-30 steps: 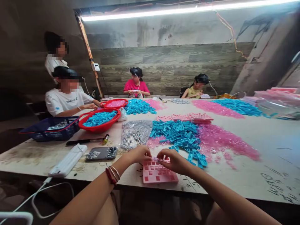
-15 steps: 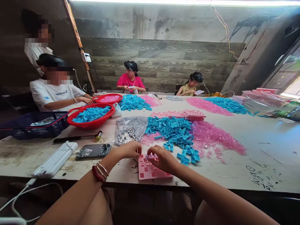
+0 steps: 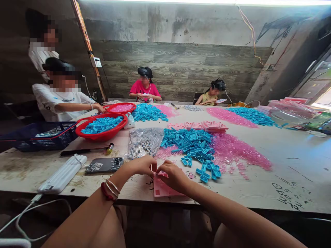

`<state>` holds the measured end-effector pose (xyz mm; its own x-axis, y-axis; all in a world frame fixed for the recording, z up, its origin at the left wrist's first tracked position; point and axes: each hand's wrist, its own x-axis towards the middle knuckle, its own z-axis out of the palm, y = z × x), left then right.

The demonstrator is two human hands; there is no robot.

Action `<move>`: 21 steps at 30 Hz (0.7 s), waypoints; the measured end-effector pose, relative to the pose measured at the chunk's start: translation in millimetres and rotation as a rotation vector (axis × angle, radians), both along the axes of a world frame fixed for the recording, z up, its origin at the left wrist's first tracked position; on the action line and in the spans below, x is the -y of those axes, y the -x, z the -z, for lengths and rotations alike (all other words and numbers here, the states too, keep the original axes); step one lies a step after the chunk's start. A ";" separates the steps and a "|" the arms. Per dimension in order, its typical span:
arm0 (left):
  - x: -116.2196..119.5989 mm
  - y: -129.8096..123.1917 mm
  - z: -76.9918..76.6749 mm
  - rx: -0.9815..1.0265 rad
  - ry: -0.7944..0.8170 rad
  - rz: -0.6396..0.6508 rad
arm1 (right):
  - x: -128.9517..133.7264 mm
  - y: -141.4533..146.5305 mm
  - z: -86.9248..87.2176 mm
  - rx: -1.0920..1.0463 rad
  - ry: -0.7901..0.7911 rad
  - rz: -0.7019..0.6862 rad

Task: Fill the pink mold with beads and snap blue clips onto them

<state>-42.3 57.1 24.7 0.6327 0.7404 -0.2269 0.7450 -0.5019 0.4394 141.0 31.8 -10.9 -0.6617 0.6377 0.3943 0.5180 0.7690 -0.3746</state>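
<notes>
Close to the table's front edge lies a pink block (image 3: 165, 191) with square holes, mostly covered by my hands. My left hand (image 3: 144, 166) is closed in a pinch at the block's far left corner. My right hand (image 3: 174, 176) reaches over the block, its fingertips closed and meeting those of the left. Whatever sits between the fingertips is too small to make out. Just beyond are a heap of blue plastic pieces (image 3: 187, 144), a spread of small clear pink pieces (image 3: 235, 151) and a clear bag of small beads (image 3: 144, 142).
On the left lie a phone (image 3: 103, 165), a white power bank (image 3: 63, 174) and a black-handled hammer (image 3: 88, 151). Behind them stand a red basket (image 3: 103, 135) of blue pieces and a dark blue basket (image 3: 49, 141). More pink blocks (image 3: 198, 126) lie farther back. Several people sit or stand around.
My right hand has moved left, bringing its fingertips to my left hand's. The small clear piece seen in its fingers before is now hidden. At left, a co-worker's arm has reached out.
</notes>
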 end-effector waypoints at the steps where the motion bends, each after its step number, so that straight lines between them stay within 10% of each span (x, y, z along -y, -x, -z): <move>1: 0.5 -0.2 -0.2 0.003 0.003 -0.004 | -0.7 0.1 0.7 -0.007 0.004 -0.011; 21: -4.3 -1.9 8.7 0.018 -0.054 0.055 | -8.0 2.6 3.4 -0.068 -0.017 -0.117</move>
<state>-40.4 61.4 16.0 0.6766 0.7152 -0.1751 0.7075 -0.5656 0.4238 138.4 39.8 -14.3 -0.7024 0.5509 0.4507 0.3984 0.8290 -0.3924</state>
